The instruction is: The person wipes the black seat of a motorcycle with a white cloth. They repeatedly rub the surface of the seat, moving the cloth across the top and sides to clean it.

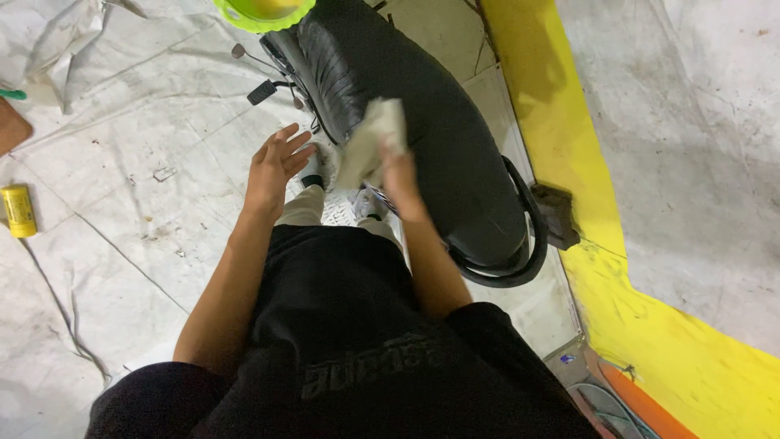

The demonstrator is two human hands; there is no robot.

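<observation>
I look straight down at a black motorcycle seat (431, 138) that runs from the top centre to the right of my body. My right hand (400, 180) grips a crumpled pale cloth (375, 136) and presses it against the left side of the seat. My left hand (276, 162) hangs free to the left of the motorcycle with its fingers spread and nothing in it. Below the hands I see my black shirt (349, 341) and my shoes (367, 203) on the floor.
A black grab rail (520, 260) curves round the seat's rear end. A footpeg (262, 91) sticks out on the left. A lime green bowl (262, 11) sits at the top edge. A yellow can (18, 210) lies on the white floor sheet (130, 211). A yellow band (569, 162) runs along the right.
</observation>
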